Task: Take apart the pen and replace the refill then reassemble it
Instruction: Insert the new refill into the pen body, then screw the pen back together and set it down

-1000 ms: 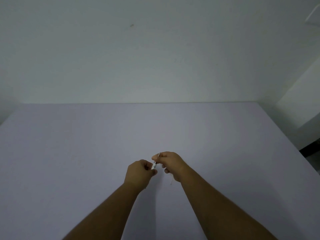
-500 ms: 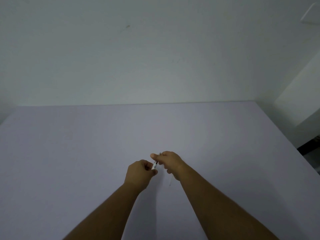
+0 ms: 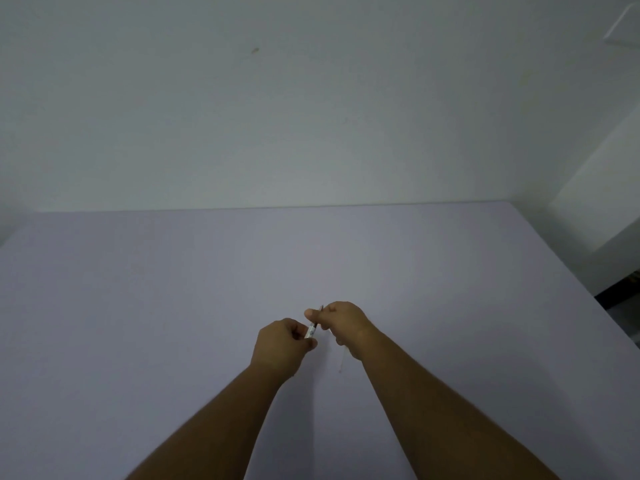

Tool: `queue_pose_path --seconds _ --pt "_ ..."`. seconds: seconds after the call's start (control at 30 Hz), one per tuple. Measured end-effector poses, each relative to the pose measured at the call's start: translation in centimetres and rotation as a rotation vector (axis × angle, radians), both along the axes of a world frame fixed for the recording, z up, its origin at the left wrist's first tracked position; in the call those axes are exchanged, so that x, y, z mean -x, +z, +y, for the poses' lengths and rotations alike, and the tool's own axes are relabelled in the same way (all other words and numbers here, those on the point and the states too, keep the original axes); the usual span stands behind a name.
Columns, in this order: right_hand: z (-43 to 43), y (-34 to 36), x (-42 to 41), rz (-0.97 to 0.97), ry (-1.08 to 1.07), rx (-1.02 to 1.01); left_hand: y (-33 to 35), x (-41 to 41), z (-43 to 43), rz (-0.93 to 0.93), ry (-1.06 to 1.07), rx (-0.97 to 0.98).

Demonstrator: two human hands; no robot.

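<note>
Both hands pinch the pen (image 3: 312,328) above the desk (image 3: 173,306), the left hand (image 3: 282,344) gripping its near end and the right hand (image 3: 341,322) its far tip, probably so they can twist it apart.

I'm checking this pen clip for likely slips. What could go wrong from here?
The pen is held above the table only by fingertips of the left hand and right hand; a slip could drop it. A thin pale piece, perhaps a refill, lies under the right wrist and could be knocked.
</note>
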State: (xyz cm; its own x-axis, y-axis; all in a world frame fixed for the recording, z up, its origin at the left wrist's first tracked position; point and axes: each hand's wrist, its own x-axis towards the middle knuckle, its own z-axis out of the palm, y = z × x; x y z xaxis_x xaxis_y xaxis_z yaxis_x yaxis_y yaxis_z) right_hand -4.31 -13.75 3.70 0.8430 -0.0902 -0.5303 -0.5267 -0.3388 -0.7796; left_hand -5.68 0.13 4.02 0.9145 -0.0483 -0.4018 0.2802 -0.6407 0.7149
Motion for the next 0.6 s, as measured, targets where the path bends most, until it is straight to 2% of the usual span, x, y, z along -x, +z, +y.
queue_pose_path --seconds 0.07,0.2,0.4,0.6 --pt "0.02 -0.01 -0.08 0.023 0.009 0.007 -0.09 0.15 -0.03 0.001 0.002 0.004" --pt "-0.37 -0.18 0.1 -0.013 -0.042 -0.186 -0.02 0.15 -0.01 -0.006 0.019 0.013" --pt "-0.43 0.03 -0.33 0.01 -0.03 -0.095 -0.17 0.57 -0.24 -0.011 0.027 0.013" --pt "-0.72 -0.22 -0.59 0.028 -0.042 -0.104 -0.25 0.12 -0.17 0.027 0.048 0.025"
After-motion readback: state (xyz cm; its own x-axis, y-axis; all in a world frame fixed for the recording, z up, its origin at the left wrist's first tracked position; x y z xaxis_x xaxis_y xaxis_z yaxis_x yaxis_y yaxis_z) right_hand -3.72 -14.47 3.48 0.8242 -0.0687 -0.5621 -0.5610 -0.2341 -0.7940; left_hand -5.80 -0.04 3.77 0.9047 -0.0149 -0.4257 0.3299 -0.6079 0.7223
